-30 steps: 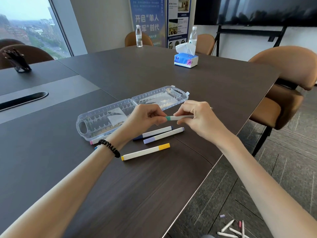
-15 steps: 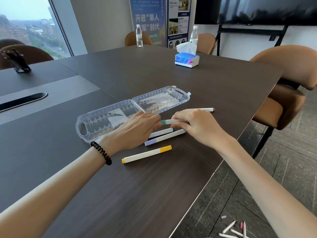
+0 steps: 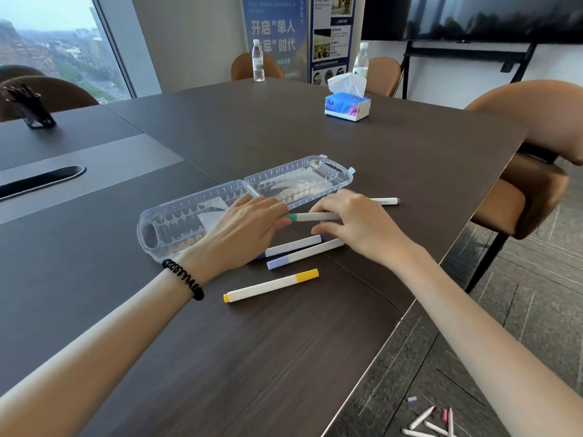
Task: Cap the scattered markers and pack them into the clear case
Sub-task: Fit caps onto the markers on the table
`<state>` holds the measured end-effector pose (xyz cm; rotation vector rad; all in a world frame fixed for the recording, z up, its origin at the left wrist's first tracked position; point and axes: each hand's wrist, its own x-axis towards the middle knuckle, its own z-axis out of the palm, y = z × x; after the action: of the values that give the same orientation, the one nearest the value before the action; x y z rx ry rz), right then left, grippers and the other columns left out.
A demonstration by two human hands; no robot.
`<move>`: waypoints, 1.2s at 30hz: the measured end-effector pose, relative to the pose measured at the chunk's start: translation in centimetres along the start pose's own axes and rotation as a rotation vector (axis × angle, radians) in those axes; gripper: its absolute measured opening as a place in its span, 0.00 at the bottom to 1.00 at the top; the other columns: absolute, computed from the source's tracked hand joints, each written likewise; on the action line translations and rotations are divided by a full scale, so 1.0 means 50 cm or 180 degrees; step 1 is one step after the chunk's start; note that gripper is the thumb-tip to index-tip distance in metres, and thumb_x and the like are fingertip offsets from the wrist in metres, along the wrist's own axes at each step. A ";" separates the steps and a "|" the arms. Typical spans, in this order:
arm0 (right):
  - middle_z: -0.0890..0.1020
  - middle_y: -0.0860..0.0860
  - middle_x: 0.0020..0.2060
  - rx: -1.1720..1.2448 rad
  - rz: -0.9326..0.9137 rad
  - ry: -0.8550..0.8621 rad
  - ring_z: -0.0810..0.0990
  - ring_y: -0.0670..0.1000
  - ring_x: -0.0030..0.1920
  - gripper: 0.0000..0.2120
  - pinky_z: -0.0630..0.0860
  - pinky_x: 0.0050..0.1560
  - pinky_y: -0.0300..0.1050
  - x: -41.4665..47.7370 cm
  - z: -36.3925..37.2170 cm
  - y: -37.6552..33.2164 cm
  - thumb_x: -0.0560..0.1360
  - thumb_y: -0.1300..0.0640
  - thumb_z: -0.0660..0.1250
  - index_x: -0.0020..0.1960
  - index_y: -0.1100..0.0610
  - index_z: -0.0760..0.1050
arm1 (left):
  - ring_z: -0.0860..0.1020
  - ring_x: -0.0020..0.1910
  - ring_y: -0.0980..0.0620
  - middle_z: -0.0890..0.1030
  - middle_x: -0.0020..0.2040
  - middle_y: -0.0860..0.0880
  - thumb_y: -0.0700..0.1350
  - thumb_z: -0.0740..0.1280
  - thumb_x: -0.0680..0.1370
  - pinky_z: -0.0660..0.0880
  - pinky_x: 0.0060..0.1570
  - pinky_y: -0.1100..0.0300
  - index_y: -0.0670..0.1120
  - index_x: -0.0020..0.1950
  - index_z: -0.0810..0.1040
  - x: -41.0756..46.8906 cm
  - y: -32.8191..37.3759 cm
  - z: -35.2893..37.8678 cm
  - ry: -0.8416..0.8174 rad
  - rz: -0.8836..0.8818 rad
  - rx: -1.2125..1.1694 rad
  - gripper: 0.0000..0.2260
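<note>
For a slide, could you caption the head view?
Left hand touches, right hand grips green-capped white marker beside open clear plastic case.

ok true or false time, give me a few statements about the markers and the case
1. The case lies open on the table. True.
2. The yellow marker is in the case. False: it lies on the table, outside the case.
3. The right hand holds the green marker. True.
4. Nothing has fallen off the table. False: several markers lie on the floor.
</note>
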<state>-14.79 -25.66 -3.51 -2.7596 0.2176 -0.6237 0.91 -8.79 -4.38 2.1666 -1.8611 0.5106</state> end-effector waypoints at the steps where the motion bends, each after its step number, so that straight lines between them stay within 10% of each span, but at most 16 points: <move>1: 0.79 0.45 0.45 0.0020 0.0022 0.0039 0.76 0.46 0.48 0.12 0.73 0.48 0.45 0.006 -0.005 0.016 0.71 0.50 0.72 0.53 0.51 0.79 | 0.72 0.42 0.52 0.73 0.42 0.56 0.51 0.52 0.83 0.66 0.47 0.58 0.49 0.49 0.73 -0.001 -0.006 0.006 0.0021 -0.0138 -0.0020 0.13; 11: 0.80 0.51 0.51 -0.0795 0.1018 0.0229 0.74 0.53 0.56 0.08 0.68 0.48 0.45 0.012 -0.015 0.167 0.77 0.58 0.65 0.54 0.56 0.81 | 0.75 0.49 0.48 0.77 0.50 0.49 0.50 0.62 0.81 0.72 0.52 0.51 0.47 0.54 0.77 0.020 -0.015 0.029 0.0077 -0.0553 0.0147 0.09; 36: 0.75 0.46 0.41 -0.0424 0.1336 0.1006 0.74 0.48 0.44 0.02 0.75 0.40 0.47 -0.108 -0.053 0.191 0.75 0.56 0.68 0.47 0.51 0.77 | 0.74 0.60 0.51 0.80 0.58 0.53 0.51 0.65 0.79 0.69 0.62 0.49 0.51 0.61 0.80 0.212 0.132 0.129 -0.0180 -0.0399 -0.1101 0.13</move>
<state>-21.57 -34.21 -6.47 -2.5968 0.9088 -0.9462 -3.56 -21.99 -6.19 2.0617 -1.6794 0.0929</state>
